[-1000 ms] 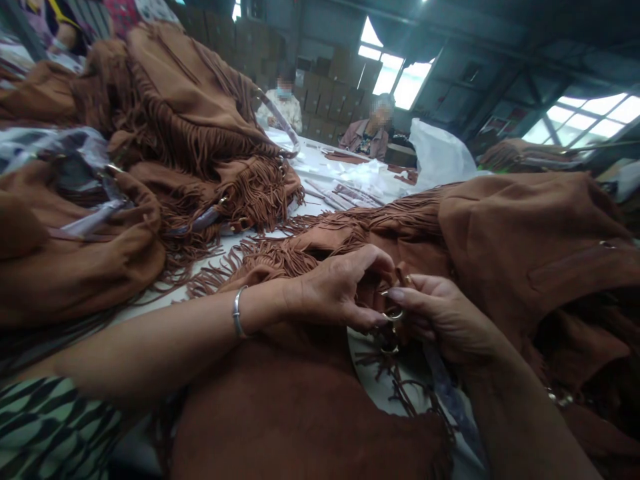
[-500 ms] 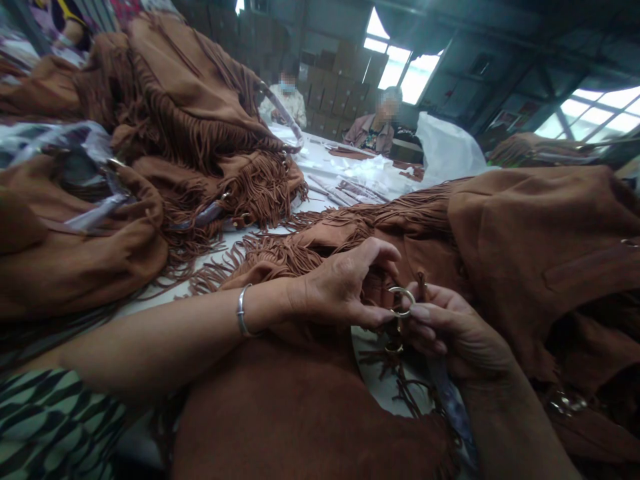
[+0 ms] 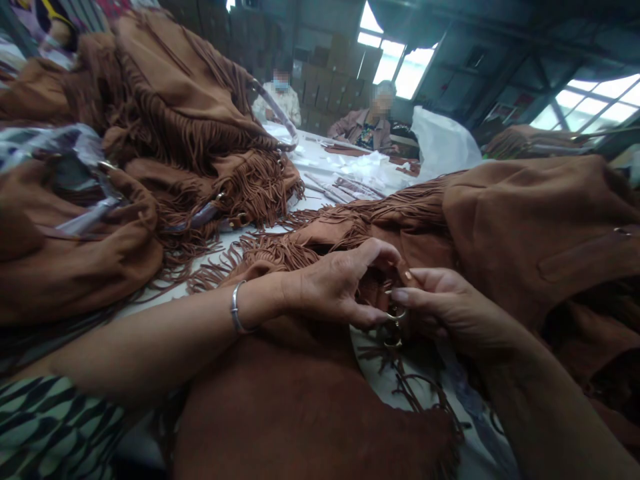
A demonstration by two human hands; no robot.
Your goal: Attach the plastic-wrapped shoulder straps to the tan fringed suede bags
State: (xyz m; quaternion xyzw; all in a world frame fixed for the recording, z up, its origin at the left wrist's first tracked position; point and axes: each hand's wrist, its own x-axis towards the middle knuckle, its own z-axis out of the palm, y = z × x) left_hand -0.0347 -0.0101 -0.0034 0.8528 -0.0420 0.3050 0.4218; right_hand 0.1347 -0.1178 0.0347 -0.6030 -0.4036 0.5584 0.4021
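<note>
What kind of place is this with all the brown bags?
Probably a bag-making workshop. Piles of brown fringed suede bags cover a long white worktable, stacked cardboard boxes line the back wall, and other workers sit at the far end.

The fringed bag (image 3: 525,227) is brown cloth with a matt, suede-like nap, its fringe cut in thin soft strips. The ring (image 3: 397,313) is shiny metal, as is the smooth silvery bangle (image 3: 235,313). The bag straps (image 3: 200,217) are wrapped in glossy clear plastic. The worktop (image 3: 320,170) looks white and smooth.
</note>
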